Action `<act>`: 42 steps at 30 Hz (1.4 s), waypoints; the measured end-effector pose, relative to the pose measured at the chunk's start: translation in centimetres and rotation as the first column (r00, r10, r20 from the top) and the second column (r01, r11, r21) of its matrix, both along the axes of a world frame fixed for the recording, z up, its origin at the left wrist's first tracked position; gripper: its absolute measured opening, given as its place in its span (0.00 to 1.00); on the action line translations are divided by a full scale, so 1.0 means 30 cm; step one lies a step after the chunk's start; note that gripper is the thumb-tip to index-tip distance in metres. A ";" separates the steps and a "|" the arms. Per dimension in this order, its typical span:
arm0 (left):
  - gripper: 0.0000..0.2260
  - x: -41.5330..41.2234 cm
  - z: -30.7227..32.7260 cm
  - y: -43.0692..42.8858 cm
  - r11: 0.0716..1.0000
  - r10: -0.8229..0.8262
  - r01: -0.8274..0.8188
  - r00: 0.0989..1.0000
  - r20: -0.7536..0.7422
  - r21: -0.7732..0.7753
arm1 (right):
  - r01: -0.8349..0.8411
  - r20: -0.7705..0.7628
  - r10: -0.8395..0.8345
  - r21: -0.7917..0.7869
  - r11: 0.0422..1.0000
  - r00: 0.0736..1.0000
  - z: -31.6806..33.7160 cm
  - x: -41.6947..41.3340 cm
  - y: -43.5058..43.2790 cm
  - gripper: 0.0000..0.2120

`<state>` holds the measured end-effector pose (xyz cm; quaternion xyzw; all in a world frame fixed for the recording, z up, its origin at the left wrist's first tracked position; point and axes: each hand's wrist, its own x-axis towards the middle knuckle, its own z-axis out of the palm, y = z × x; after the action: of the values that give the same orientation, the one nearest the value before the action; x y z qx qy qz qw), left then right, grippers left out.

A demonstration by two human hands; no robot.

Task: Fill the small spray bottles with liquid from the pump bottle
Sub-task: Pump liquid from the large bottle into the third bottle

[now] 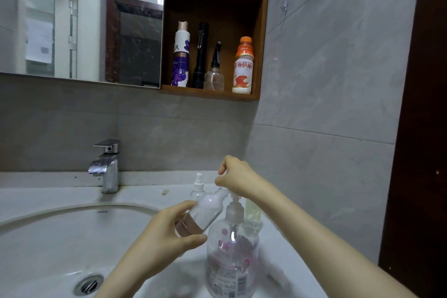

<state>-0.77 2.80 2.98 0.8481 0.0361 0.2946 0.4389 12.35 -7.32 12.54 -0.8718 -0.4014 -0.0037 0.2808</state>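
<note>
Clear plastic makes up both main things. The pump bottle (232, 261) stands on the white sink (48, 196) at about three o'clock from the drain (88, 284). A small bottle (205, 213), its spray top off, is tilted above it with the neck pointing to one o'clock.

The left hand (164, 239) grasps this small bottle round its lower body, thumb beneath and fingers over the top. The open mouth sits just beside the pump head (233, 201), on its nine o'clock side. I cannot tell whether mouth and spout touch.

The right hand (237, 176) is above the pump head with its fingers curled into a loose fist. Something pale shows at the fingertips, but I cannot tell whether the hand holds anything or whether it bears on the plunger.

A second spray bottle (198, 189), sprayer on, stands at eleven o'clock from the pump bottle, and a yellowish bottle (252, 210) stands at one o'clock. The tap (106, 164) is well apart at ten o'clock.

The step in hand looks like filling the first small bottle, with its mouth lined up for a pump stroke. Its level is hard to read.

The next move calls for a straight downward press on the plunger, with the left hand holding the mouth right at the spout. Neither hand steadies the pump bottle, so an off-centre push could rock it and send liquid past the narrow neck.
</note>
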 end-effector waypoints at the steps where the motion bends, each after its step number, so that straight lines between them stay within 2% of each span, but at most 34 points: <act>1: 0.22 -0.001 0.005 0.002 1.000 0.004 -0.004 1.000 0.004 0.007 | -0.003 0.008 0.003 -0.004 1.000 1.000 0.002 0.000 0.002 0.05; 5: 0.24 0.004 0.004 -0.002 1.000 0.002 -0.002 1.000 0.007 0.002 | 0.035 0.015 -0.034 -0.053 0.998 0.999 0.001 0.011 0.008 0.04; 13: 0.20 0.008 -0.009 -0.017 0.999 0.021 -0.022 0.999 -0.029 -0.040 | 0.123 0.049 -0.119 -0.086 0.989 0.992 -0.019 0.033 0.023 0.06; 18: 0.18 -0.002 0.012 -0.054 0.998 0.050 -0.051 0.998 -0.043 -0.045 | 0.089 -0.054 -0.091 -0.032 0.996 0.994 -0.002 0.022 -0.012 0.02; 22: 0.18 -0.019 0.020 -0.044 0.997 0.069 -0.071 0.996 -0.064 -0.036 | 0.057 -0.060 -0.054 0.046 0.997 0.997 0.007 0.013 -0.026 0.16; 26: 0.18 -0.024 0.028 -0.031 0.996 0.082 -0.084 0.994 -0.071 -0.027 | 0.059 -0.020 -0.059 0.027 0.998 0.998 0.017 0.008 -0.017 0.11; 30: 0.15 -0.020 0.036 -0.029 0.997 0.075 -0.075 0.994 -0.075 0.003 | 0.055 0.005 -0.055 0.012 0.998 0.998 0.016 0.000 -0.015 0.04; 35: 0.17 -0.022 0.045 -0.027 0.996 0.085 -0.085 0.994 -0.069 0.014 | 0.060 -0.026 -0.060 0.003 0.998 0.998 0.009 0.003 -0.009 0.04; 38: 0.17 -0.021 0.037 -0.032 0.999 0.048 -0.048 0.997 -0.059 0.012 | 0.079 -0.075 -0.076 0.032 0.996 0.994 -0.013 0.016 -0.013 0.10; 42: 0.16 -0.015 0.013 -0.023 0.999 0.044 -0.043 0.997 -0.060 0.016 | 0.097 -0.098 -0.099 -0.025 0.995 0.990 -0.032 0.030 0.009 0.07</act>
<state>-1.22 2.10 3.37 0.8590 0.0655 0.2784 0.4248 13.26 -7.05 11.57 -0.8924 -0.3435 0.0299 0.2912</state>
